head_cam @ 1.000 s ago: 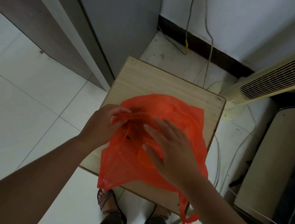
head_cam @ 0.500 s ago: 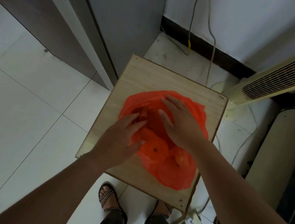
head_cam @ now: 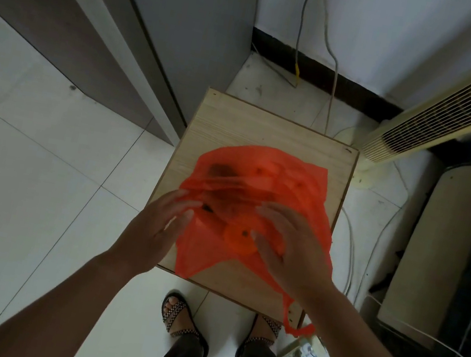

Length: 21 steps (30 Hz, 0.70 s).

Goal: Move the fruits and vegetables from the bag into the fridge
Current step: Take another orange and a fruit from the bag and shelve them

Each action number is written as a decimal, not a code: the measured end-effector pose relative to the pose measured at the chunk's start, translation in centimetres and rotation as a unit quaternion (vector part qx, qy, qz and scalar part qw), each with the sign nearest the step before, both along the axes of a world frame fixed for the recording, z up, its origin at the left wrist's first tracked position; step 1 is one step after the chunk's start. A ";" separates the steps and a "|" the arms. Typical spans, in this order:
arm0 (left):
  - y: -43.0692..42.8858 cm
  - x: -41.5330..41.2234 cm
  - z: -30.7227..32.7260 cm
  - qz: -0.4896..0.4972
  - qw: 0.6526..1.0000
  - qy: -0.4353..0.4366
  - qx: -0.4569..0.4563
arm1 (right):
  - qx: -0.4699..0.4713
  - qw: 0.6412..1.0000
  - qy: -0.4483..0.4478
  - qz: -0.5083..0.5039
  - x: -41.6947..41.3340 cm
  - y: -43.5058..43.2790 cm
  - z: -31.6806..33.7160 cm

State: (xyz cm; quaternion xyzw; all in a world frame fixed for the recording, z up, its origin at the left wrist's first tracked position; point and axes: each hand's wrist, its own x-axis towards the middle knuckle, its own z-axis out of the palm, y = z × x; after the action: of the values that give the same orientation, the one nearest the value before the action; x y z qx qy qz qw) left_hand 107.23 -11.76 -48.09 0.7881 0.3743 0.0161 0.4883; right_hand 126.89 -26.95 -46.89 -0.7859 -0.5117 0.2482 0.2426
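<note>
Since our left hand (head_cam: 153, 226) and right hand (head_cam: 293, 251) just touched the bag (head_cam: 264, 167) and gripped nothing, fruit (head_cam: 236, 239) could roll off the bench (head_cam: 252, 128).

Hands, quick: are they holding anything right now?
Left hand: open, fingers straight at the edge of the orange bag, holding nothing.
Right hand: open, fingers spread on the orange bag.

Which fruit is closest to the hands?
The round orange fruit with a dark spot, between left hand and right hand; others lie farther back in the red plastic bag.
</note>
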 end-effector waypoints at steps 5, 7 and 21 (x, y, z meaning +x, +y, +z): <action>-1.4 -0.3 0.0 -0.004 0.999 0.032 0.006 | -0.040 0.999 0.035 0.011 -2.5 -1.2 -0.5; -1.8 0.0 0.2 0.000 1.000 0.004 0.000 | -0.053 0.998 0.034 0.013 -2.7 -1.1 -0.9; -0.5 3.4 -2.8 -0.014 0.997 0.080 0.002 | -0.164 0.984 0.065 0.003 -1.0 0.9 -1.9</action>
State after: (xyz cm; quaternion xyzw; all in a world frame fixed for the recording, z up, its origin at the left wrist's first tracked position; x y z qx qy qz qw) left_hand 110.66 -12.25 -50.86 0.7931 0.4008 -0.0533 0.4556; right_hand 125.88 -26.01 -48.78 -0.7959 -0.4493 0.3800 0.1423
